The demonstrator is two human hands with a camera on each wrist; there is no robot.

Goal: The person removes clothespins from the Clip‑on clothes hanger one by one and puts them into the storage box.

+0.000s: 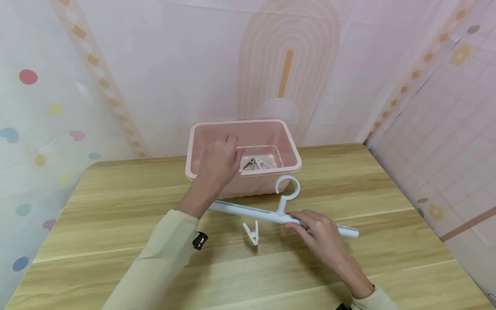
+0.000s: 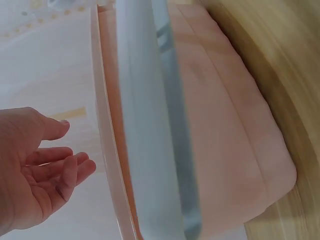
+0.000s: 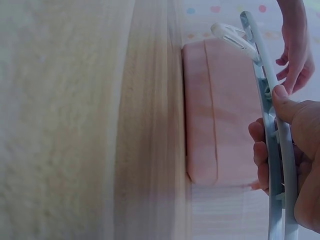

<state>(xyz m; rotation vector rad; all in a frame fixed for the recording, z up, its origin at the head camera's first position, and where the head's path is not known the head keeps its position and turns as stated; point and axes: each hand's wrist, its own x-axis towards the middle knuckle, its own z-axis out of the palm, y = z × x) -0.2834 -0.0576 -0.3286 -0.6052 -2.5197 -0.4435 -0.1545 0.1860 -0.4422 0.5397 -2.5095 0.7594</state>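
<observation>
My right hand (image 1: 319, 230) grips the bar of a pale blue clip hanger (image 1: 248, 211), its thumb on the near side and its fingers wrapped behind in the right wrist view. The hanger's round hook (image 1: 297, 189) points up. A white clip (image 3: 232, 40) sticks out from the bar, and the same clip (image 1: 252, 234) shows just in front of it in the head view. My left hand (image 1: 221, 157) is over the pink bin (image 1: 257, 183), its fingers loosely bent with nothing between them in the left wrist view. White and grey clips (image 1: 255, 163) lie inside the bin.
The bin stands at the back of a wood-grain table (image 1: 116, 224), close to a patterned cloth backdrop (image 1: 174, 64). A similar patterned cloth (image 1: 445, 150) hangs along the right side.
</observation>
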